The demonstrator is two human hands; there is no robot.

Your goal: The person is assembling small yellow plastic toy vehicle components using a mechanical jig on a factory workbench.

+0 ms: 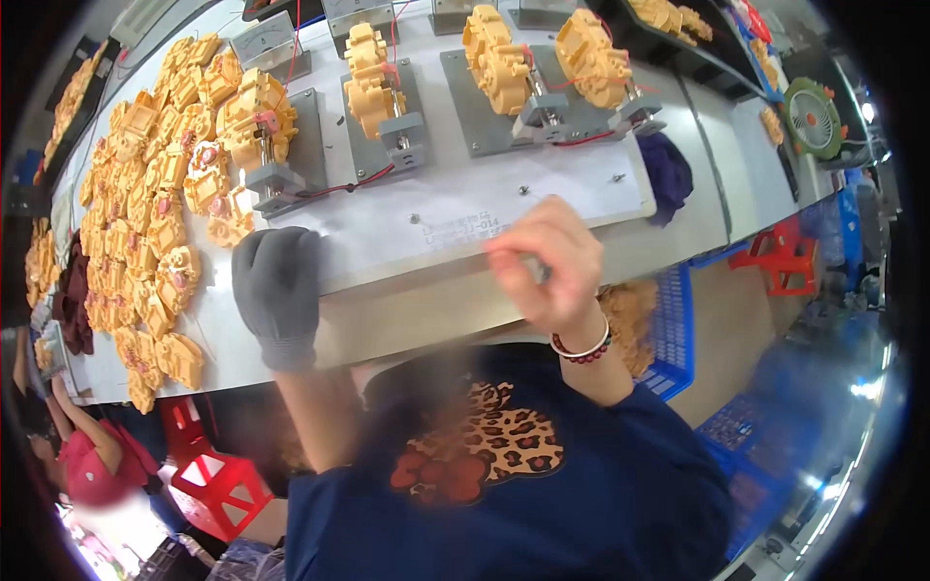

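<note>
My left hand [279,286], in a grey glove, is closed at the front edge of the white table, beside a pile of yellow plastic gearbox-like parts [136,232]. Whatever it may hold is hidden. My bare right hand [552,261], with bead bracelets at the wrist, hovers over the table's front edge. Its thumb and forefinger curl together in a pinch; anything between them is too small to make out. Beyond my hands, metal test fixtures stand in a row, bearing yellow plastic assemblies: one [260,116] at left, one [370,87] in the middle, two [499,63] [591,63] at right.
Panel meters [266,44] with red wires stand behind the fixtures. A purple cloth [665,179] lies right of the white sheet. Farther right are a green fan [814,118], a red stool [780,257] and a blue crate [673,329]. Another person [97,450] sits at lower left.
</note>
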